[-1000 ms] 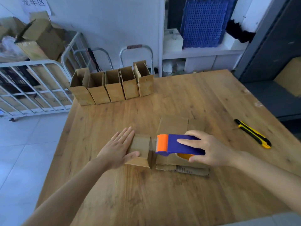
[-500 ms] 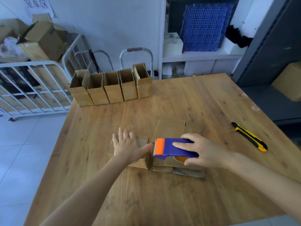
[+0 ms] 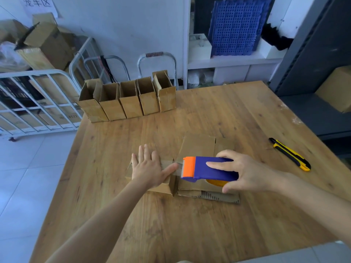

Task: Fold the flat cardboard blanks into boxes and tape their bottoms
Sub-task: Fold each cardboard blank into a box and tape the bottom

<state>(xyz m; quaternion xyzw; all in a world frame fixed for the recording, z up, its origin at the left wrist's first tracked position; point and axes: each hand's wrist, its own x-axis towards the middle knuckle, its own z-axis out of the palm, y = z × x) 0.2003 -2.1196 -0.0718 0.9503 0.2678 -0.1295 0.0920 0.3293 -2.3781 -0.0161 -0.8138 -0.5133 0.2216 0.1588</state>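
Note:
A small cardboard box (image 3: 164,187) lies on its side at the middle of the wooden table (image 3: 190,224). My left hand (image 3: 150,168) presses flat on top of it, thumb stretched toward the tape. My right hand (image 3: 245,172) grips a blue tape dispenser (image 3: 209,168) with an orange blade end, held just right of the box. A strip of clear tape (image 3: 176,168) runs from the blade onto the box. Under the dispenser lies a stack of flat cardboard blanks (image 3: 199,145).
Several folded open boxes (image 3: 129,99) stand in a row at the table's far left edge. A yellow and black utility knife (image 3: 289,154) lies at the right. A white metal cart (image 3: 38,103) and shelves stand beyond the table.
My left hand slid left over the box and now lies flat on it, thumb on the tape. The dispenser stayed beside the box.

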